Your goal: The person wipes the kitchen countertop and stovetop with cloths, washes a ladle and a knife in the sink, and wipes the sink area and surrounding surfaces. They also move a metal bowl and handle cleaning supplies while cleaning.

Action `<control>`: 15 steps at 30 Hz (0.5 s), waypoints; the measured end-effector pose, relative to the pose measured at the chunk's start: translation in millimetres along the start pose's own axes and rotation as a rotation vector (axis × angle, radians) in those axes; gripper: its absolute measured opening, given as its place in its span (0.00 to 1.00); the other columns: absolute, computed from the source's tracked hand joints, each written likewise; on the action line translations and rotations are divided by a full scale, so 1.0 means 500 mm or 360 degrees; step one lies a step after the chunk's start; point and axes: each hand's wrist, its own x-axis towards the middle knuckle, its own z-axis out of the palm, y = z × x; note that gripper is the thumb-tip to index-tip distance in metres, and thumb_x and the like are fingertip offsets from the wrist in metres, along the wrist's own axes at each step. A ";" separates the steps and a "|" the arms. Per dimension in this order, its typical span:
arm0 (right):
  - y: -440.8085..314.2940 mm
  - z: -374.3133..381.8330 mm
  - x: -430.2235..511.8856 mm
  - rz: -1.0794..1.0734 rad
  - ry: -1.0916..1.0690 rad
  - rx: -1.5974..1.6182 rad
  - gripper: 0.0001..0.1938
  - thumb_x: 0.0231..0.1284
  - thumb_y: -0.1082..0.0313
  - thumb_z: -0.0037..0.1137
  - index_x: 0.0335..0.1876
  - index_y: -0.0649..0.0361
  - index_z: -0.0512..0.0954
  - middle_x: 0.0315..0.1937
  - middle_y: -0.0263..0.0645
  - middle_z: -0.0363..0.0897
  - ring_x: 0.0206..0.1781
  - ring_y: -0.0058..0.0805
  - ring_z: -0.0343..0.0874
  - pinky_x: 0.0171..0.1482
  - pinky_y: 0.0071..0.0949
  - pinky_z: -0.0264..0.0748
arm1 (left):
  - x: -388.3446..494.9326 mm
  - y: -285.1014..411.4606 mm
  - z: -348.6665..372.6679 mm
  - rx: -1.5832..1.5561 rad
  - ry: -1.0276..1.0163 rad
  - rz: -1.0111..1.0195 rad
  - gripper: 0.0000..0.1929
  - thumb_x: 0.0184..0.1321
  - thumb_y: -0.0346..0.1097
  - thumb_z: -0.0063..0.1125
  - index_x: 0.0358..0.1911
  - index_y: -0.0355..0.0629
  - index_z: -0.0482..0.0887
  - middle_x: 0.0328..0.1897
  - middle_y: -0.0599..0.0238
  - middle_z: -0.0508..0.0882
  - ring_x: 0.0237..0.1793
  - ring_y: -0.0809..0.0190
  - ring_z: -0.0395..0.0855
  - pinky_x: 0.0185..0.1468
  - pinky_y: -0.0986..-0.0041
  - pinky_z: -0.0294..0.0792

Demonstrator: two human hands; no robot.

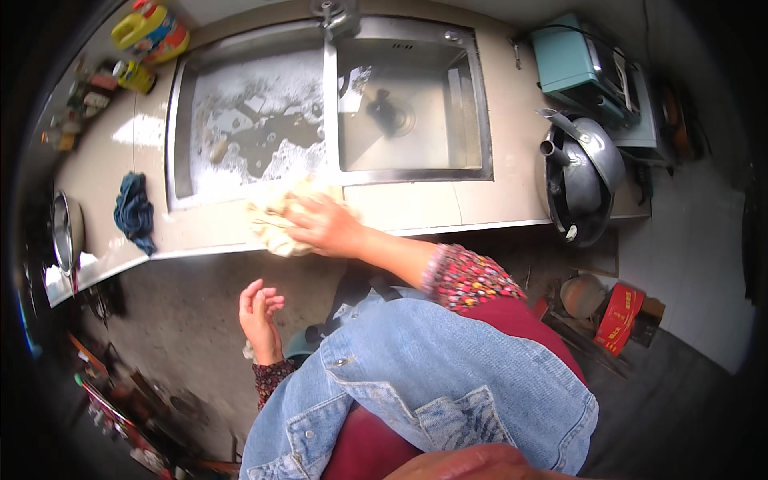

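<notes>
My right hand (329, 227) presses a pale yellow cloth (273, 225) onto the front strip of the countertop (414, 207), where the cloth hangs slightly over the edge. Just behind it is a steel double-basin sink (331, 108). Soapy water with white foam (294, 157) fills its left basin, and a roundish pale thing shows through there. In the right basin (441, 144), a dark thing lies by the drain; the blur hides what it is. My left hand (259, 312) hangs in the air in front of the counter, its fingers loosely curled and holding nothing.
A crumpled dark blue cloth (134, 211) and a metal bowl (67, 231) are on the left counter. Detergent jugs (153, 36) and bottles line the back left. Stacked metal pots (579, 174) and a teal appliance (564, 60) stand at right. A red box (620, 318) sits on the floor.
</notes>
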 end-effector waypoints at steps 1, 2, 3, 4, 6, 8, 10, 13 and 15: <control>0.023 -0.065 -0.064 0.0101 0.0063 -0.0018 0.24 0.39 0.61 0.69 0.50 0.50 0.81 0.59 0.39 0.78 0.65 0.46 0.73 0.56 0.48 0.70 | 0.010 0.009 0.015 0.0023 -0.0037 -0.0016 0.13 0.72 0.32 0.51 0.55 0.37 0.77 0.41 0.60 0.84 0.34 0.65 0.85 0.40 0.77 0.76; 0.045 -0.120 -0.121 0.0338 0.0086 -0.0105 0.27 0.39 0.59 0.70 0.53 0.50 0.81 0.58 0.38 0.78 0.64 0.46 0.73 0.56 0.48 0.69 | 0.018 0.013 0.024 0.0051 -0.0065 0.0004 0.12 0.72 0.31 0.51 0.55 0.37 0.77 0.41 0.60 0.84 0.34 0.65 0.85 0.40 0.77 0.76; 0.075 -0.172 -0.190 0.0510 0.0075 -0.0235 0.27 0.39 0.60 0.71 0.52 0.51 0.81 0.56 0.37 0.77 0.62 0.46 0.74 0.57 0.49 0.68 | 0.029 0.016 0.039 0.0083 -0.0094 0.0017 0.12 0.72 0.31 0.51 0.55 0.37 0.77 0.41 0.60 0.84 0.34 0.65 0.84 0.40 0.77 0.76; 0.100 -0.226 -0.238 0.0722 -0.0019 -0.0396 0.26 0.39 0.63 0.73 0.50 0.51 0.80 0.53 0.36 0.77 0.59 0.44 0.74 0.58 0.47 0.67 | 0.037 0.022 0.055 0.0087 -0.0111 0.0040 0.12 0.72 0.31 0.51 0.55 0.37 0.77 0.41 0.60 0.85 0.34 0.65 0.84 0.40 0.77 0.76; 0.130 -0.319 -0.288 0.1382 0.0334 -0.0217 0.22 0.45 0.72 0.70 0.49 0.59 0.78 0.51 0.39 0.77 0.56 0.43 0.75 0.58 0.40 0.71 | 0.058 0.043 0.085 0.0128 -0.0166 0.0054 0.12 0.72 0.31 0.51 0.55 0.36 0.77 0.41 0.60 0.85 0.34 0.65 0.84 0.40 0.77 0.76; 0.178 -0.382 -0.282 0.1721 0.0820 -0.0142 0.21 0.49 0.76 0.65 0.51 0.64 0.76 0.50 0.42 0.76 0.54 0.44 0.76 0.58 0.36 0.73 | 0.079 0.060 0.119 0.0136 -0.0202 0.0099 0.12 0.71 0.31 0.51 0.55 0.36 0.77 0.41 0.60 0.85 0.34 0.65 0.84 0.40 0.76 0.76; 0.218 -0.447 -0.224 0.1641 0.1085 -0.0389 0.22 0.48 0.78 0.65 0.53 0.64 0.75 0.51 0.44 0.75 0.55 0.47 0.74 0.58 0.38 0.72 | 0.099 0.083 0.160 0.0155 -0.0249 0.0076 0.12 0.71 0.30 0.51 0.55 0.36 0.76 0.40 0.60 0.85 0.34 0.65 0.84 0.40 0.76 0.76; 0.314 -0.465 -0.150 0.1374 0.1104 -0.0853 0.27 0.43 0.78 0.68 0.54 0.59 0.76 0.53 0.42 0.73 0.57 0.48 0.71 0.59 0.42 0.70 | 0.120 0.113 0.220 0.0181 -0.0371 0.0046 0.12 0.71 0.29 0.50 0.55 0.35 0.76 0.40 0.60 0.84 0.34 0.65 0.84 0.41 0.76 0.76; 0.382 -0.471 -0.131 0.1335 0.0978 -0.1166 0.28 0.40 0.77 0.70 0.54 0.56 0.76 0.56 0.40 0.71 0.57 0.47 0.70 0.58 0.45 0.70 | 0.133 0.126 0.239 0.0278 -0.0421 0.0121 0.12 0.71 0.29 0.50 0.54 0.35 0.76 0.40 0.59 0.84 0.34 0.65 0.84 0.41 0.75 0.76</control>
